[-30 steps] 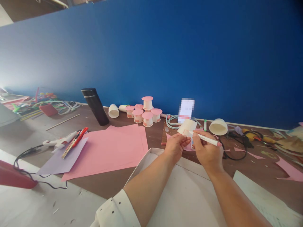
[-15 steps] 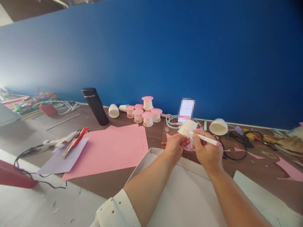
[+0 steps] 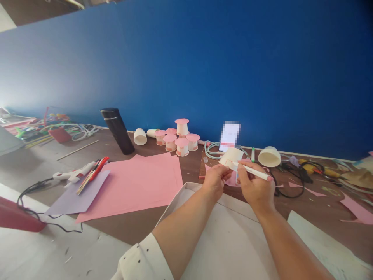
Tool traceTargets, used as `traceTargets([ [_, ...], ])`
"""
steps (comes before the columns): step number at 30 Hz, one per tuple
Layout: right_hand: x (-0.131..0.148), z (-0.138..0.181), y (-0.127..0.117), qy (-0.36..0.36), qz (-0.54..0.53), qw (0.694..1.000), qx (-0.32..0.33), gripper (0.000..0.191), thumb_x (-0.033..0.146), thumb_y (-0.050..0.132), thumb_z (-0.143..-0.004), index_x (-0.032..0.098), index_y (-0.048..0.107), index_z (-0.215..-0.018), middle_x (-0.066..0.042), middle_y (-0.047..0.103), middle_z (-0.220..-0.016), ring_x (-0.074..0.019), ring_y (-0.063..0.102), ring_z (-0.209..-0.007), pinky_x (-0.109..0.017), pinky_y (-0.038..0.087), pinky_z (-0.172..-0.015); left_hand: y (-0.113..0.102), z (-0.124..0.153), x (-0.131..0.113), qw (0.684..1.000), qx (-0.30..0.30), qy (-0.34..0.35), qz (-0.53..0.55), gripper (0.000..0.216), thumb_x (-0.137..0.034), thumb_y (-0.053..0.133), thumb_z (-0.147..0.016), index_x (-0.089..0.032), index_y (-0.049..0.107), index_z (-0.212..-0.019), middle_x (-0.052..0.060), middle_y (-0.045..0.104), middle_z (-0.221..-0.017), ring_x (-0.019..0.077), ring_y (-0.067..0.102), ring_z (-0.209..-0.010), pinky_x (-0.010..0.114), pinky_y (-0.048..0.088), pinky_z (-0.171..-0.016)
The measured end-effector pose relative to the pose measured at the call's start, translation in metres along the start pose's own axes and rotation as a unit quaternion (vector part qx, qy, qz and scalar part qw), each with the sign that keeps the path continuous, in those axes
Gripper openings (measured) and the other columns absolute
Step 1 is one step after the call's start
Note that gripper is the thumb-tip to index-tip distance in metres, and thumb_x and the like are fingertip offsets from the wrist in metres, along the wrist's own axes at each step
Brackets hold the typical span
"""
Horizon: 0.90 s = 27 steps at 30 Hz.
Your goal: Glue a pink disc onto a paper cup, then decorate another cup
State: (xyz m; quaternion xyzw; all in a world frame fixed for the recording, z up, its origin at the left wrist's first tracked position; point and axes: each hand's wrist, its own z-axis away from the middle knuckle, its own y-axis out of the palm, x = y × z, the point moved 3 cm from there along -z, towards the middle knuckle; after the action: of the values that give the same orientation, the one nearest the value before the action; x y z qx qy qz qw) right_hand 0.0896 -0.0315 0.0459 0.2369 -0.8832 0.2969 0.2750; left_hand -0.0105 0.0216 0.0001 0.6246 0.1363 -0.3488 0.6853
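Note:
A white paper cup (image 3: pixel 232 155) is held upside down by its rim in my left hand (image 3: pixel 215 179), with faint pink lines on its side. My right hand (image 3: pixel 258 189) grips a white marker (image 3: pixel 256 171) with a pink end; its tip is at the cup's side. Beneath the hands lie pink paper scraps (image 3: pixel 233 180). Behind and to the left stand several upturned cups with pink paper discs on top (image 3: pixel 182 144), one stacked above the others. Just beyond the held cup, a phone with a blurred bright screen (image 3: pixel 229 135) leans against the blue wall.
Pink sheets (image 3: pixel 140 182) and a lilac sheet (image 3: pixel 84 196) lie left, with a red cutter (image 3: pixel 97 169) and a glue gun (image 3: pixel 75 173) on them. A black bottle (image 3: pixel 118 132) stands behind. A loose cup (image 3: pixel 269 156) and cables (image 3: pixel 294 182) sit right; a white box lid (image 3: pixel 221 241) is in front.
Almost nothing differs. The marker tip and the fingers around the cup have shifted very slightly; the cup stays in the same place.

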Motion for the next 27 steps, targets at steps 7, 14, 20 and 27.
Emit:
traceTargets([
  [7, 0.0009, 0.0000, 0.0008, -0.007, 0.001, 1.000, -0.005, 0.026, 0.037, 0.055, -0.081, 0.017, 0.069, -0.089, -0.008, 0.071, -0.083, -0.0207, 0.066, -0.074, -0.032, 0.052, -0.072, 0.0024, 0.0039, -0.0006, 0.999, 0.030, -0.013, 0.018, 0.012, -0.011, 0.067, -0.065, -0.011, 0.062, -0.076, 0.008, 0.067, -0.081, 0.0140, 0.064, -0.074, 0.029, 0.048, -0.084],
  [14, 0.0008, -0.0002, 0.0010, 0.002, 0.005, 1.000, 0.002, 0.025, 0.037, 0.055, -0.081, 0.018, 0.069, -0.089, -0.007, 0.071, -0.081, -0.0191, 0.066, -0.072, -0.030, 0.051, -0.071, 0.0010, 0.0035, 0.0001, 0.999, 0.040, -0.017, 0.028, 0.012, -0.009, 0.064, -0.068, -0.010, 0.064, -0.080, 0.009, 0.069, -0.085, 0.0134, 0.065, -0.075, 0.026, 0.051, -0.079],
  [20, 0.0004, -0.0003, 0.0011, 0.007, 0.010, 1.000, 0.000, 0.027, 0.039, 0.055, -0.081, 0.018, 0.069, -0.088, -0.007, 0.071, -0.079, -0.0190, 0.065, -0.070, -0.030, 0.051, -0.070, 0.0037, 0.0060, -0.0017, 0.998, 0.045, -0.016, 0.028, 0.016, -0.008, 0.065, -0.069, -0.010, 0.066, -0.084, 0.010, 0.070, -0.090, 0.0132, 0.066, -0.076, 0.025, 0.052, -0.079],
  [27, 0.0007, -0.0001, 0.0013, 0.006, 0.003, 1.000, 0.003, 0.029, 0.041, 0.055, -0.081, 0.017, 0.070, -0.089, -0.008, 0.071, -0.078, -0.0206, 0.066, -0.071, -0.032, 0.052, -0.070, 0.0030, 0.0048, -0.0009, 0.998, 0.041, -0.021, 0.030, 0.017, -0.007, 0.062, -0.070, -0.010, 0.067, -0.086, 0.010, 0.070, -0.092, 0.0128, 0.066, -0.077, 0.024, 0.052, -0.079],
])
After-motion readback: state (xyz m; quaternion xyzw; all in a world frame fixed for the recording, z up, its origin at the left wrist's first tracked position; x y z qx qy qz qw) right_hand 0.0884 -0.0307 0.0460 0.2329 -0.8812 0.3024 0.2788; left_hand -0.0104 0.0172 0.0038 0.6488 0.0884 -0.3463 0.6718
